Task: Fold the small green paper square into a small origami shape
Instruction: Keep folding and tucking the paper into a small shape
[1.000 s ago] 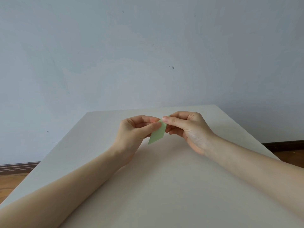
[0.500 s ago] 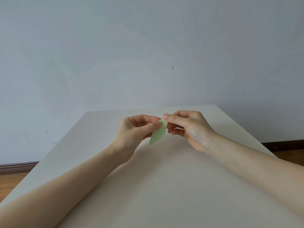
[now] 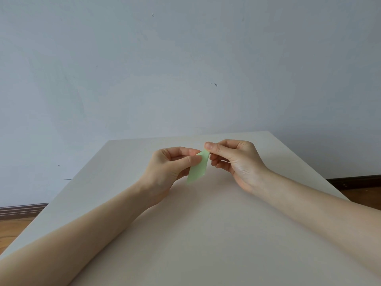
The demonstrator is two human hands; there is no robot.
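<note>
Where both hands pinch, green paper [image 3: 197,169] hangs below.

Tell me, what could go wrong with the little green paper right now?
The green paper is held in the air, pinched only near its top by the left hand and right hand. It might slip and drop onto the table. Its loose lower end could also bend, giving a crooked crease.

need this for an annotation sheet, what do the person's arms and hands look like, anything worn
Both forearms are bare as far as the frame shows: no sleeves, watch, bracelets or gloves. No rings show on the left hand or right hand. The visible nails look short and unpainted.
</note>
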